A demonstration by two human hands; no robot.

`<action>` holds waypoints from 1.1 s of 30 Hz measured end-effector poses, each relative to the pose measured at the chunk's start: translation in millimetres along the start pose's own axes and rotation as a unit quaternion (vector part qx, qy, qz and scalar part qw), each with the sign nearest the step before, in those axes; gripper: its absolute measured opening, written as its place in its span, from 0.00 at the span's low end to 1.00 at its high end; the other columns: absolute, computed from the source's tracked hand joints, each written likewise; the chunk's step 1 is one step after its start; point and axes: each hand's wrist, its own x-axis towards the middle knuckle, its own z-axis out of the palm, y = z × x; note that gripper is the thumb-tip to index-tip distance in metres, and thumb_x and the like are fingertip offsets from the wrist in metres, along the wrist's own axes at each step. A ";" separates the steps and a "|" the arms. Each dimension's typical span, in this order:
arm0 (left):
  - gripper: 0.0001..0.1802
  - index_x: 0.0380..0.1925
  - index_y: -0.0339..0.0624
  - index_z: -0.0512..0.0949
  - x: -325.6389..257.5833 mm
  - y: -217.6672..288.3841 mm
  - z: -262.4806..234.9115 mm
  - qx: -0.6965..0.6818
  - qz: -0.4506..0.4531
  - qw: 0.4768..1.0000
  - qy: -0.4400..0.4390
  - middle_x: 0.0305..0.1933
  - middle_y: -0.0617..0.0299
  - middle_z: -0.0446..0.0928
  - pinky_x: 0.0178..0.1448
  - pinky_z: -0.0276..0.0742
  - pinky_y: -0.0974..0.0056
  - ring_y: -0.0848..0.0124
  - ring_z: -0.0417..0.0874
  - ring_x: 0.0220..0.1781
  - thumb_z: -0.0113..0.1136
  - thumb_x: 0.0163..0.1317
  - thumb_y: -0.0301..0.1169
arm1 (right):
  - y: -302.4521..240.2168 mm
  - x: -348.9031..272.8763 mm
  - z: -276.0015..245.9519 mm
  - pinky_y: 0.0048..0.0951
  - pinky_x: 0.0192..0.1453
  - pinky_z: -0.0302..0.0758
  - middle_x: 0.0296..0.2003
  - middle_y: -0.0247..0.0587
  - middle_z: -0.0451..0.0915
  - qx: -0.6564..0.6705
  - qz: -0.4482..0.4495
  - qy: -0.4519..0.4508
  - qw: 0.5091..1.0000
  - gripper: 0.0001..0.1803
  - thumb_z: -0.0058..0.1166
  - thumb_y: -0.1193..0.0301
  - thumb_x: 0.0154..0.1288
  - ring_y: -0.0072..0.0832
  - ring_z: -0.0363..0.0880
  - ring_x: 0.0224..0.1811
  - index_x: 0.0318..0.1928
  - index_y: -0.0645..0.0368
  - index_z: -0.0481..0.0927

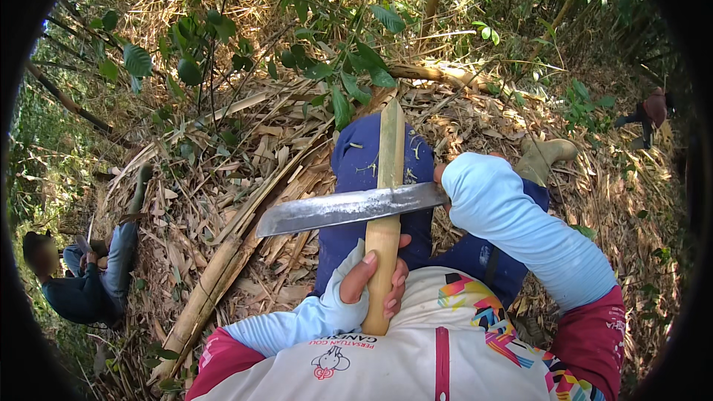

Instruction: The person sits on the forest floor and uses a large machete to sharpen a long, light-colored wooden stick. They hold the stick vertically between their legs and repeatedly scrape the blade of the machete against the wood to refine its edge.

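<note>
At far left one other person point(82, 282) sits among dry leaves. One long bamboo pole point(215, 282) lies on the ground. The left hand point(375, 278) has its fingers clamped on one bamboo strip point(388, 200), held upright over the knee. One machete blade point(349, 208) crosses it, held by the right hand point(445, 178), whose fingers are hidden behind the sleeve, so their state cannot be told.

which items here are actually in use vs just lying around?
In use:
- bamboo strip, gripped by left hand
- big knife, held across it by right hand

Lying about:
- bamboo pole
- dry leaf litter
</note>
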 end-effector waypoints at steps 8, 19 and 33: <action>0.31 0.66 0.38 0.52 -0.1 -0.9 -0.9 0.002 0.000 1.000 -0.006 0.34 0.59 0.67 0.31 0.71 0.64 0.72 0.69 0.25 0.39 0.72 0.46 | 8.7 21.5 -3.4 0.41 0.41 0.77 0.32 0.50 0.80 0.030 0.027 -0.039 0.998 0.17 0.61 0.67 0.50 0.48 0.80 0.37 0.42 0.56 0.77; 0.31 0.66 0.38 0.52 1.5 1.6 1.2 0.001 -0.011 1.000 -0.011 0.35 0.59 0.66 0.31 0.71 0.64 0.71 0.69 0.26 0.38 0.72 0.46 | 74.2 101.8 -16.6 0.38 0.48 0.77 0.39 0.52 0.80 0.021 0.254 -0.036 0.966 0.19 0.62 0.61 0.52 0.49 0.79 0.43 0.44 0.55 0.77; 0.33 0.65 0.36 0.53 4.8 5.2 -4.4 0.057 -0.014 0.998 -0.021 0.41 0.52 0.73 0.39 0.79 0.58 0.68 0.75 0.31 0.37 0.71 0.50 | 89.6 28.0 164.3 0.32 0.19 0.68 0.22 0.41 0.74 0.666 0.301 -0.029 0.683 0.15 0.60 0.78 0.52 0.27 0.70 0.17 0.39 0.63 0.70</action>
